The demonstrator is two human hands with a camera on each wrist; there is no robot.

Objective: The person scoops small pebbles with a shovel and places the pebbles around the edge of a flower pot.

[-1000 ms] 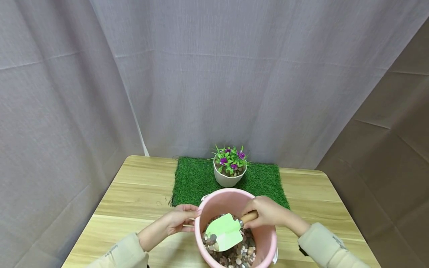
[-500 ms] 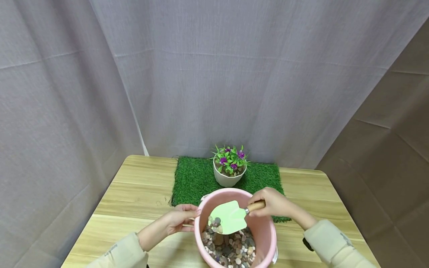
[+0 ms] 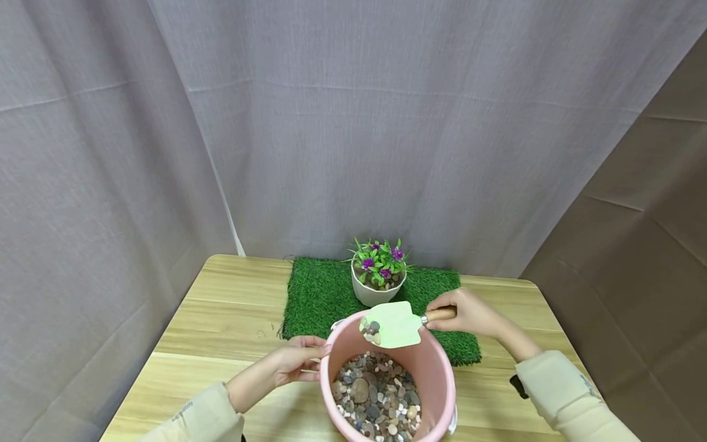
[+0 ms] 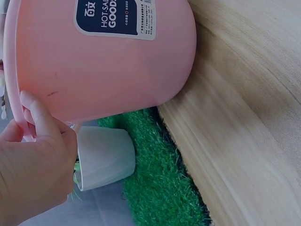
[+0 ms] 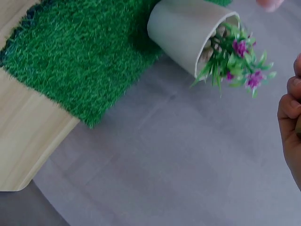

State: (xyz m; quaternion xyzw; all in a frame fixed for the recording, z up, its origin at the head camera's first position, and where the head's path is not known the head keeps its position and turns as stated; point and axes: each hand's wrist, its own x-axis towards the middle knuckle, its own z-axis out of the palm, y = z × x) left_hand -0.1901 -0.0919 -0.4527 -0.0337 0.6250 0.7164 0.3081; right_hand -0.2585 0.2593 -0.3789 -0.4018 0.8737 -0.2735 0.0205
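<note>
A pink bucket (image 3: 443, 383) stands at the front of the table, its bottom covered in mixed pebbles (image 3: 381, 396). My left hand (image 3: 298, 362) grips its left rim, with thumb and fingers pinching the edge in the left wrist view. My right hand (image 3: 464, 314) holds the wooden handle of a garden trowel (image 3: 394, 325) with a pale green blade. The blade is above the bucket's far rim, and several pebbles (image 3: 372, 331) lie at its tip. In the right wrist view only part of the right hand (image 5: 292, 113) shows, at the right edge.
Behind the bucket, a white flowerpot (image 3: 374, 297) with purple flowers (image 3: 381, 264) and stones inside stands on a green grass mat (image 3: 320, 288). The wooden table (image 3: 237, 301) ends at a grey curtain (image 3: 353, 153).
My right hand has lifted the trowel with its pebbles from inside the bucket, up and to the right, toward the far rim. The left hand and bucket have stayed in place.
</note>
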